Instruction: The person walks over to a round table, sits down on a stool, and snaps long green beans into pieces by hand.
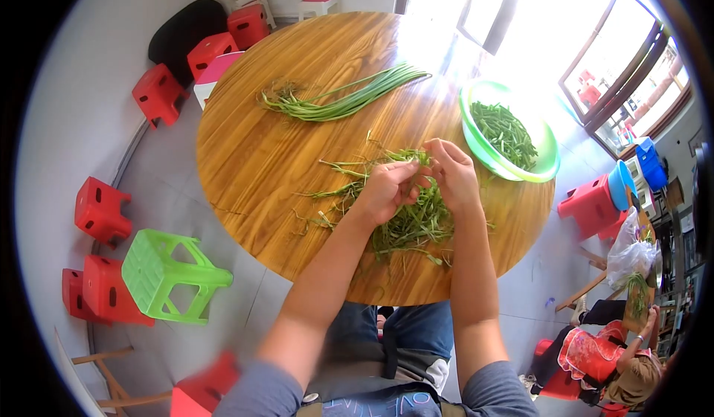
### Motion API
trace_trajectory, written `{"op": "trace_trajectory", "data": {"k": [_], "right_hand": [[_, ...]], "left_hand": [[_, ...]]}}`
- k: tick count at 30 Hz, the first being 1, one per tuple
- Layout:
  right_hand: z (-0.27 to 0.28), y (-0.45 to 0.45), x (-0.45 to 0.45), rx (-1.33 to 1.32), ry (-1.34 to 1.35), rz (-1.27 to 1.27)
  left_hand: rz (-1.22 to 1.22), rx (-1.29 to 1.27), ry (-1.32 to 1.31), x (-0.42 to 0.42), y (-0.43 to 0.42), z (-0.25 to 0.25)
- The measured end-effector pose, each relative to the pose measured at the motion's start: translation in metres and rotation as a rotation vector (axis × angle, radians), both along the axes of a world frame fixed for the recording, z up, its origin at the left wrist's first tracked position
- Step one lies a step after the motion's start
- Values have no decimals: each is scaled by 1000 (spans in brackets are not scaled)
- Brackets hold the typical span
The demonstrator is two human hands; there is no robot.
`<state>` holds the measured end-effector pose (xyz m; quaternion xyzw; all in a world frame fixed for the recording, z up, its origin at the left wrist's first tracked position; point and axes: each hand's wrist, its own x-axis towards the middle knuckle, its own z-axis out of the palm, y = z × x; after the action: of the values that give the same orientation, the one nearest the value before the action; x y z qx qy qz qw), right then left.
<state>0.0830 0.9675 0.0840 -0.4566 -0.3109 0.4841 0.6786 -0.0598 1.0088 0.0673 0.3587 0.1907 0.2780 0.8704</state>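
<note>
Over a loose pile of leafy green stems [416,227] on the round wooden table, my two hands meet with fingertips close together. My left hand [390,188] is closed in a pinch, its fingers curled toward the right. My right hand [452,171] also pinches, thumb and index finger touching near the left fingertips. What lies between the fingers is too small to make out against the greens behind. Just right of my right hand stands a green-rimmed basin [470,136] holding many short green pieces [506,134]. Farther back lies a bundle of long thin green stalks [349,97] with roots at the left end.
The wooden table [253,149] has its near edge at my lap. Red stools [102,210] and a green stool [167,276] stand at left. On the right, another person [606,357] sits handling greens beside a plastic bag [631,257]. A blue basin [620,185] tops red stools.
</note>
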Motion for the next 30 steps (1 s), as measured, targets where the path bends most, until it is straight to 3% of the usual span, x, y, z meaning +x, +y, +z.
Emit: {"op": "trace_trajectory", "data": {"k": [4,10,19,25,28,30], "right_hand": [[-17,0,11,24,58,39],[0,-9,11,78,15,-63],[-1,-13,14,218,107,116],[-2,-11,9,165,129,70],[-12,-5,11,-17,-249,-205],[-16,-5,14,-16,-325,-265]], "left_hand": [[25,38,67,0,0,-1],[298,11,-108,-1,2,6],[120,290,240,-1,-7,11],[163,307,257,2,-13,13],[302,294,254,0,-6,9],[370,474,408,2,-5,6]]}}
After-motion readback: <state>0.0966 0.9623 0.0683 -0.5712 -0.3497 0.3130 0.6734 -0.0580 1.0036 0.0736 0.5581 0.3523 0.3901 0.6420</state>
